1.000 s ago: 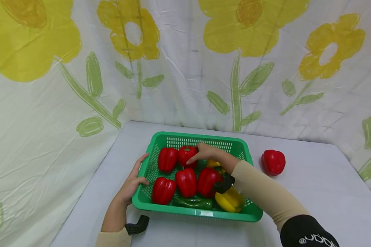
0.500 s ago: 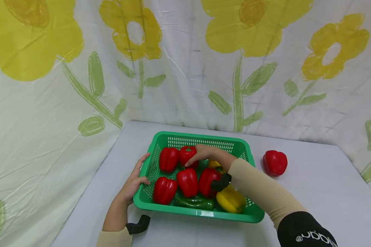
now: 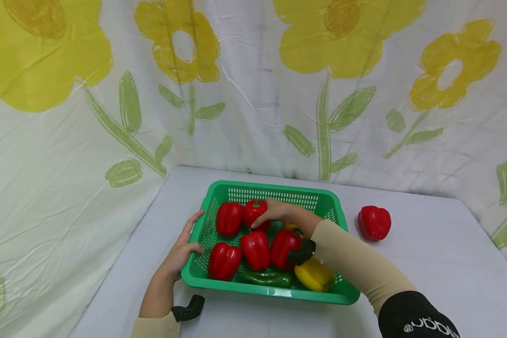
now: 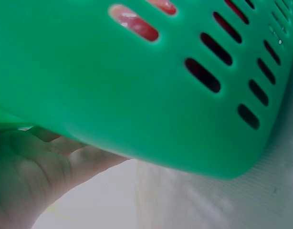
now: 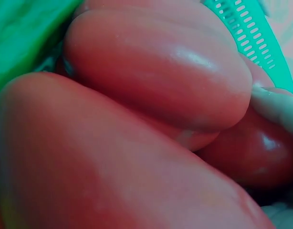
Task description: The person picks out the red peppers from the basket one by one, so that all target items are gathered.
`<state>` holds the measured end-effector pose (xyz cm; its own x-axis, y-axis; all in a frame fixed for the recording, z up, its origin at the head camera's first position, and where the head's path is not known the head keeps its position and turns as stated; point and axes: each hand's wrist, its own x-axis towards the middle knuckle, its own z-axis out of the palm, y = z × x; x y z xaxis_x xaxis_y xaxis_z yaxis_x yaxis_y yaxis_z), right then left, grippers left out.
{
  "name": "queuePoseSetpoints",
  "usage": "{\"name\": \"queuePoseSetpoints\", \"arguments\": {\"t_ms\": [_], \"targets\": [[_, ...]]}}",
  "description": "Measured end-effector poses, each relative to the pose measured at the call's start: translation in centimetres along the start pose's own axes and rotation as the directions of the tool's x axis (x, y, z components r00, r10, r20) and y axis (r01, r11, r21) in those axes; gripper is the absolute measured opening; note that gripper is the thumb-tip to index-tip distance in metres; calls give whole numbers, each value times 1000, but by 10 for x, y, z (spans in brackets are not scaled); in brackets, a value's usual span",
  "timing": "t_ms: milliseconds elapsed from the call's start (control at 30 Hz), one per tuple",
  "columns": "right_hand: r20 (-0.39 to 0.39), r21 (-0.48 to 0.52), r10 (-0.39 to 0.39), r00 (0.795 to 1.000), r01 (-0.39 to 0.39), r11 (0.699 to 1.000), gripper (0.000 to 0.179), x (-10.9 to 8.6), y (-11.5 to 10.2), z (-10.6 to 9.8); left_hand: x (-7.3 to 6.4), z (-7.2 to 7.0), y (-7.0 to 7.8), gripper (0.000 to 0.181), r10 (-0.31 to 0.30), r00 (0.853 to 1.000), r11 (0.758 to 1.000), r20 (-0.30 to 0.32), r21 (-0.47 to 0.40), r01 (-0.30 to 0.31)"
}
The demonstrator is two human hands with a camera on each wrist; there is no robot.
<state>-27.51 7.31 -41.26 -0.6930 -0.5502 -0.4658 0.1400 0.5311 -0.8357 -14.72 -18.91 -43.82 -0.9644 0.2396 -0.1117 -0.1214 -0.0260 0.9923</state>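
Note:
A green plastic basket [image 3: 279, 292] with slotted walls stands on the table, holding several red bell peppers, a green pepper [image 3: 265, 278] and yellow peppers [image 3: 314, 274]. My left hand [image 3: 181, 253] grips its left rim, thumb over the edge; the left wrist view shows this hand [image 4: 36, 167] against the outer wall. Inside, at the back, my right hand [image 3: 276, 210] grips a red bell pepper [image 3: 253, 210] with a green stem, thumb on its near side. The right wrist view has the thumb [image 5: 279, 107] on that pepper [image 5: 261, 152], partly hidden behind nearer red peppers [image 5: 156, 62].
One red bell pepper [image 3: 374, 223] lies on the white table [image 3: 426, 263] to the right of the basket. A white curtain [image 3: 253, 141] painted with yellow flowers hangs behind the table and along its left side.
My right hand has shifted slightly left, its thumb a little lower on the red bell pepper. The left hand and the basket have stayed in place.

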Motion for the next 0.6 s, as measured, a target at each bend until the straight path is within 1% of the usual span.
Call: {"name": "queuePoseSetpoints", "arguments": {"t_ms": [167, 333, 600], "targets": [[17, -20, -13, 1000, 13, 1000, 43, -1, 1, -1, 0, 0, 0, 90, -4, 1000, 1000, 4, -12, 4], [32, -2, -62, 998, 62, 998, 41, -5, 0, -4, 0, 1, 0, 90, -5, 1000, 1000, 6, -6, 5], [6, 9, -93, 996, 93, 996, 49, -12, -4, -7, 0, -1, -1, 90, -2, 1000, 1000, 3, -4, 2]]}}
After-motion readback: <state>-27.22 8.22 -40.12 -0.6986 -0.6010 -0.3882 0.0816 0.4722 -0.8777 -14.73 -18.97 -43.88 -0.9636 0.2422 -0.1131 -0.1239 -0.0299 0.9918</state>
